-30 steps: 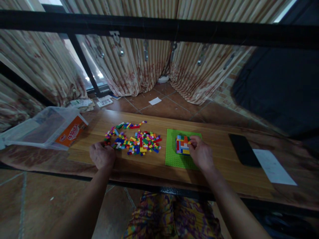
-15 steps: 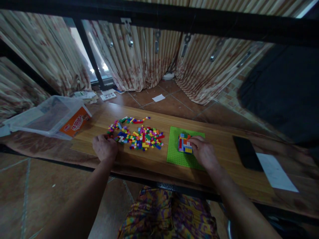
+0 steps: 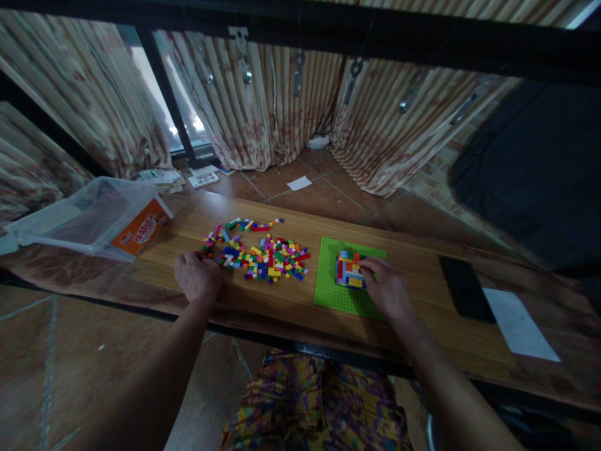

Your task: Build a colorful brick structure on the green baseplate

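A green baseplate (image 3: 333,289) lies on the wooden table (image 3: 291,307) with a small block of coloured bricks (image 3: 348,270) built on it. My right hand (image 3: 387,289) rests on the plate, its fingertips pressed against the right side of that block. A heap of loose coloured bricks (image 3: 263,257) is spread left of the plate. My left hand (image 3: 198,276) lies curled, knuckles up, at the heap's left edge; what its fingers hold, if anything, is hidden.
A clear plastic tub with an orange label (image 3: 98,219) lies tipped at the table's left end. A black phone (image 3: 464,280) and a white sheet (image 3: 519,326) lie at the right. Curtains hang behind, papers are on the tiled floor, and a black bar crosses overhead.
The view has shifted slightly. My right hand has slid from the block's upper right corner a little down its right side. My left hand has stayed at the heap's edge.
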A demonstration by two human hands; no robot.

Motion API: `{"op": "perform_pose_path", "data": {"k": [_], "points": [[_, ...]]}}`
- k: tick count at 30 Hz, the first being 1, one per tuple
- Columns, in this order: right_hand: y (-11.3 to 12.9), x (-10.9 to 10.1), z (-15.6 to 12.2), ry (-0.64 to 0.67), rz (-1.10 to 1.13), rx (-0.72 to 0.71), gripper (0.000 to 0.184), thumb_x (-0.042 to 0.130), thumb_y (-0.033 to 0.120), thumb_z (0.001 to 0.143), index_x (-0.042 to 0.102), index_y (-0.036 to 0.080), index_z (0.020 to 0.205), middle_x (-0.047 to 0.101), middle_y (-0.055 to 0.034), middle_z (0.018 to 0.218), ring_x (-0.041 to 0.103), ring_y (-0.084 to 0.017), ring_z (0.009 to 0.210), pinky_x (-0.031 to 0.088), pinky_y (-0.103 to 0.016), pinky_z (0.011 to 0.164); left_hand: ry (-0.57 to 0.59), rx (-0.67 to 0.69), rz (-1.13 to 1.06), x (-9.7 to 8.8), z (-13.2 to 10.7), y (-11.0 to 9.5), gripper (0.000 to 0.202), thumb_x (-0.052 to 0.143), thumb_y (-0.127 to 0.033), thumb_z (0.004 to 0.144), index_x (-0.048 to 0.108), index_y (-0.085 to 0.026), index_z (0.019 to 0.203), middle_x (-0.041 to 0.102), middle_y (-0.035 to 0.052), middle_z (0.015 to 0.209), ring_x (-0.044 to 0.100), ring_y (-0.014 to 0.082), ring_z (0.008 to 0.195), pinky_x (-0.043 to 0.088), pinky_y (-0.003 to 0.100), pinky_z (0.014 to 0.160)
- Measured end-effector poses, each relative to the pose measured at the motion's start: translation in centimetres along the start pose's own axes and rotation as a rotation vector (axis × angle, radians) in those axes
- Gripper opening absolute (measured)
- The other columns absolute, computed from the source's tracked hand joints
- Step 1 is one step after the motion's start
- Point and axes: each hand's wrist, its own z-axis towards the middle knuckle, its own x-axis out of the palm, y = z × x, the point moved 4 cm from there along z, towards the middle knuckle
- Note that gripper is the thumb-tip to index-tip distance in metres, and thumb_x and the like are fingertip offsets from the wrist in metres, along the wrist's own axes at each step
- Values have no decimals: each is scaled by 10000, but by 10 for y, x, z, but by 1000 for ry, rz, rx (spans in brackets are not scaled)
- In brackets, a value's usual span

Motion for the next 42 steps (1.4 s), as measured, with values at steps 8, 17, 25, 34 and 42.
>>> {"op": "perform_pose_path", "data": {"k": [8,17,25,34,42], "points": [[-2,-2,0,-67,76,219,319,507,409,851,718,171,851,699,-90,862,629,-206,752,489,-344,719,2,6,-22,-1,0,-1,228,486,-149,781,615,-130,969,579,150,1022,544,304,1059,440,443,940],[-18,10,0,-42,138,414,346,606,504,752,715,177,782,709,-84,801,620,-204,691,472,-328,670,18,4,-8,-3,0,-3,233,473,-166,790,616,-127,970,586,157,1036,542,315,1074,434,449,955],[-19,11,1,-46,219,512,322,628,477,710,724,171,738,723,-78,742,636,-200,646,474,-308,615,15,-1,-7,-2,0,-1,235,466,-169,788,616,-135,965,585,158,1042,542,313,1079,436,442,950],[-22,16,-1,-95,272,502,318,649,478,702,717,168,683,712,-65,641,625,-192,554,462,-299,538,1,-15,-38,-1,0,0,236,480,-172,772,623,-142,958,583,155,1048,536,324,1085,420,450,969],[-18,11,-3,-87,286,461,295,635,466,726,712,184,688,719,-54,674,638,-199,607,472,-308,592,10,0,-39,-3,0,-1,246,476,-169,784,628,-125,972,588,160,1035,539,315,1081,426,457,965]]}}
